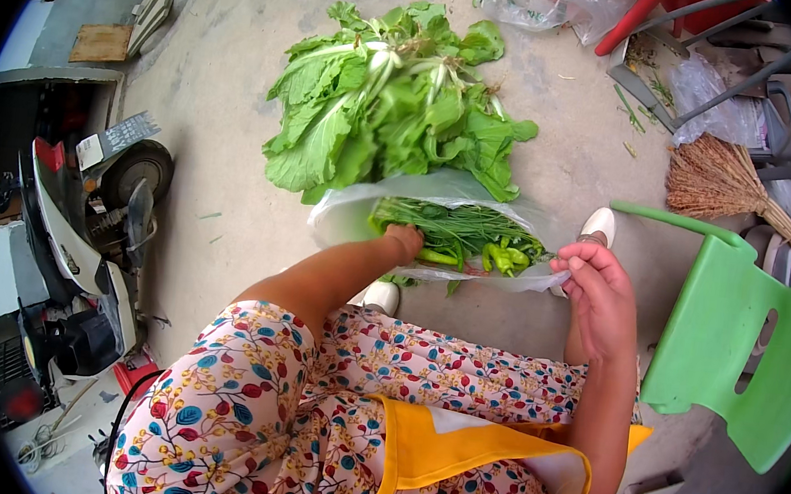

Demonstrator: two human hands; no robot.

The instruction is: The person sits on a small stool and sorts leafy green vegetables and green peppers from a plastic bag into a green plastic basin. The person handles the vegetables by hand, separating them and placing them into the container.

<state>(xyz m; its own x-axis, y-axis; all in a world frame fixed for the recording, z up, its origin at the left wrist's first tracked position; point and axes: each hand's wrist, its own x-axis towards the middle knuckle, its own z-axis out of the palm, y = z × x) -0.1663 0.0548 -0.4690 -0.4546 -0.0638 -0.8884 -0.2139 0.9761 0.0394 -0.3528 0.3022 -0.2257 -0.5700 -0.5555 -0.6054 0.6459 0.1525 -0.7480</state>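
Observation:
A translucent plastic bag [342,207] lies with its mouth wide, holding long thin green stalks [465,226] and light green peppers [506,258]. My left hand [405,239] reaches inside at the bag's left part, among the greens. Its fingers are largely hidden, so whether it grips anything cannot be told. At the bag's right end, my right hand [593,284] pinches the plastic rim between thumb and fingers. Just beyond the bag, a large heap of leafy greens [328,133] with white stems and roots rests on the concrete floor; some leaves look blurred.
A green plastic chair [705,327] stands at the right, below a straw broom [720,178]. Another plastic bag [547,4] lies at the top, near a red and grey metal-legged object. A scooter [73,252] is parked at the left. My shoes [382,297] are beside the bag.

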